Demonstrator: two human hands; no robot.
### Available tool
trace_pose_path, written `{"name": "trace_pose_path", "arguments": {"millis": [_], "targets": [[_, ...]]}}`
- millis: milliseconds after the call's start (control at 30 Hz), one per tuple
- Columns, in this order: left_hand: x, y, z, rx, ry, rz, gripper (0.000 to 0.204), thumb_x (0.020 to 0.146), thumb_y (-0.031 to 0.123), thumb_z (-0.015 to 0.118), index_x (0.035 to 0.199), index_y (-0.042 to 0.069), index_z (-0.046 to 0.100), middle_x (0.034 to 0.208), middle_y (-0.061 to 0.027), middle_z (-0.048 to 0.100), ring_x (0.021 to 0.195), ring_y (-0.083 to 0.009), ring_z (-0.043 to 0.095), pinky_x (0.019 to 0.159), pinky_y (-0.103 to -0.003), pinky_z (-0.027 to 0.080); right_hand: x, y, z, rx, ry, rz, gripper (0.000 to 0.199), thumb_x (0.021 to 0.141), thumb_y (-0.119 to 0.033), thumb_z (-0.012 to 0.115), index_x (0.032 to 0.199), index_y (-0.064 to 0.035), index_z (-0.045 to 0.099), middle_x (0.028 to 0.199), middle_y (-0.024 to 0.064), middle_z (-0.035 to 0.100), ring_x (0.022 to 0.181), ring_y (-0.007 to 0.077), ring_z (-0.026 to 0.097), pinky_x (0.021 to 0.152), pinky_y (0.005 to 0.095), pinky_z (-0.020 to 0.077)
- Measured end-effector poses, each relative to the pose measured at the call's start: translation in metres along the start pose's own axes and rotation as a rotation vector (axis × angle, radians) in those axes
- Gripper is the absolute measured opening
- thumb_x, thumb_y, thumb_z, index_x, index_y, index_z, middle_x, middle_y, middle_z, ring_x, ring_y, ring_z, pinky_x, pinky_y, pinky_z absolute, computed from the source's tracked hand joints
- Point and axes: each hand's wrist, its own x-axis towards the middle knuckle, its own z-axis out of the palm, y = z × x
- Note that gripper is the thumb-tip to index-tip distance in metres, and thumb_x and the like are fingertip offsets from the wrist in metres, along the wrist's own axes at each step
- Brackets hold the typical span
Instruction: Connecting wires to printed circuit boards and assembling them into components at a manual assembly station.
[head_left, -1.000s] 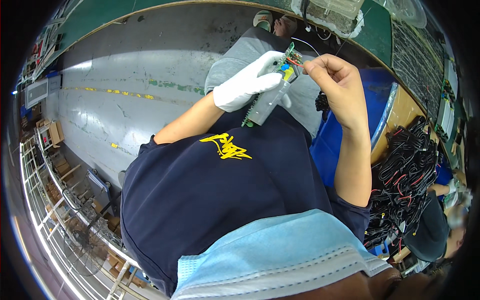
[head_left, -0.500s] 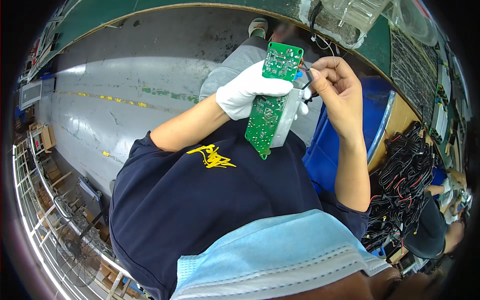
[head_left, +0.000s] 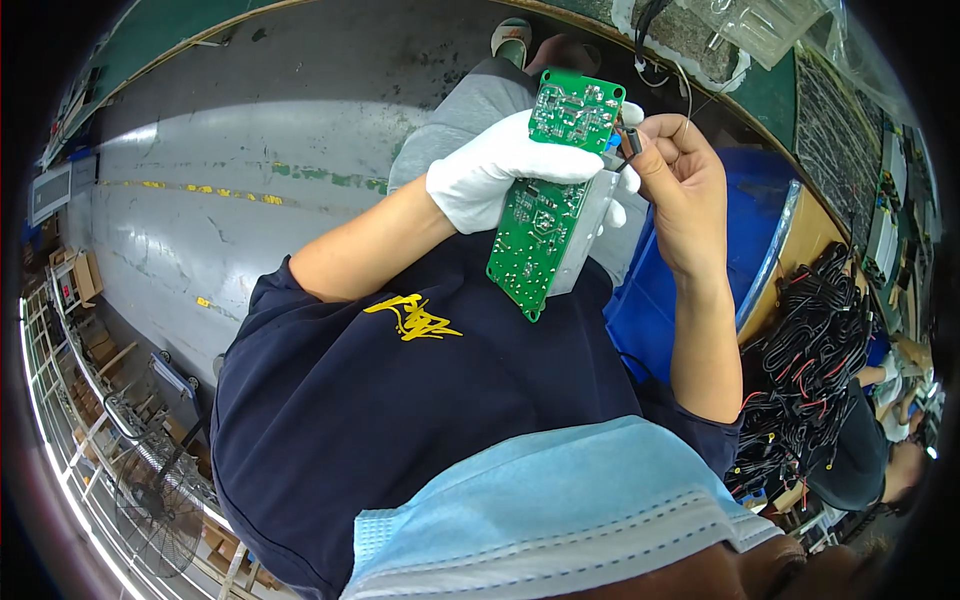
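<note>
Hands [head_left: 485,178] have turned the green board [head_left: 545,215].

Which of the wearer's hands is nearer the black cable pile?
Right. In view, the right hand is up-left of the cable pile; the left hand, holding the circuit board, is farther left.

Green printed circuit board [head_left: 546,222], solder side up, dense silvery joints, holes at far corners. Long axis tilted: far end right, near end left. Gripped mid-length in gloved left hand [head_left: 500,168], held over lap. Grey metal heat sink [head_left: 588,237] along right edge. Black sleeved lead [head_left: 634,141] right of board's far half, pinched in bare right hand [head_left: 686,170].
</note>
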Motion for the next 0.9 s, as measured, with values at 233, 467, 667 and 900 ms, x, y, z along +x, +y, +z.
{"name": "trace_pose_path", "arguments": {"millis": [233,467,667,900], "targets": [[0.005,0.001,0.005,-0.020,-0.002,-0.128,0.056,0.087,0.017,0.070,0.137,0.005,0.048,0.111,-0.0122,0.066,0.091,-0.0277,0.069,0.079,-0.039,0.058,-0.003,0.004,-0.003,0.047,0.116,-0.015,0.027,0.089,-0.014,0.074,0.102,-0.0023,0.053,0.074,-0.0005,0.062,0.065,0.0015,0.049,0.058,0.0184,0.0377],[0.015,-0.003,0.007,0.006,0.051,-0.125,0.055,0.087,0.017,0.070,0.136,0.005,0.049,0.116,-0.0133,0.064,0.091,-0.0288,0.069,0.079,-0.039,0.057,0.002,0.010,-0.019,-0.048,0.100,-0.061,0.030,0.089,-0.017,0.075,0.101,-0.0026,0.053,0.074,-0.0021,0.061,0.064,0.0003,0.048,0.056,0.0163,0.0349],[0.017,-0.002,0.006,0.037,0.063,-0.123,0.054,0.086,0.017,0.070,0.135,0.004,0.050,0.115,-0.0139,0.064,0.091,-0.0295,0.068,0.079,-0.040,0.057,0.004,0.009,-0.023,-0.022,0.100,0.025,0.025,0.087,-0.018,0.077,0.094,-0.0032,0.057,0.075,-0.0030,0.062,0.065,0.0001,0.049,0.055,0.0157,0.0348],[0.013,-0.004,-0.002,0.036,0.101,-0.160,0.055,0.086,0.016,0.071,0.135,0.004,0.049,0.114,-0.0137,0.064,0.092,-0.0300,0.068,0.079,-0.040,0.057,0.006,0.014,-0.031,0.095,-0.011,0.182,0.023,0.086,-0.018,0.078,0.090,-0.0034,0.061,0.077,-0.0030,0.063,0.068,-0.0001,0.053,0.056,0.0155,0.0361]]}}
